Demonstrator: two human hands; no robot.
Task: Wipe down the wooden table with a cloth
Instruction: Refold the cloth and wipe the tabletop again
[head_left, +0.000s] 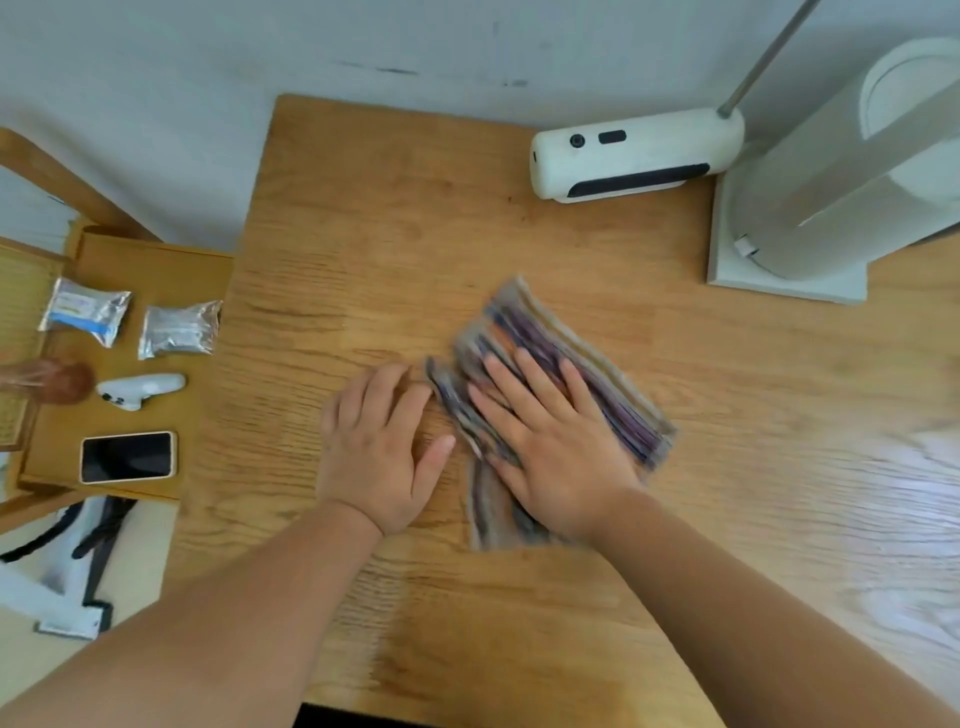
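Right hand (558, 447) flat, fingers spread straight, pressing the cloth (545, 384) at mid-table (363, 208). Left hand (376, 447) beside it, palm down on bare wood, fingers loosely bent, tips at the cloth's edge, gripping nothing. Cloth striped purple-grey, folded, motion-blurred. Tabletop grained wood.

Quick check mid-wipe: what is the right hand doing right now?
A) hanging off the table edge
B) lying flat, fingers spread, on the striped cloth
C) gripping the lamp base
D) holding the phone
B: the right hand lies palm down with straight, spread fingers on the striped cloth, which lies on the wooden table.
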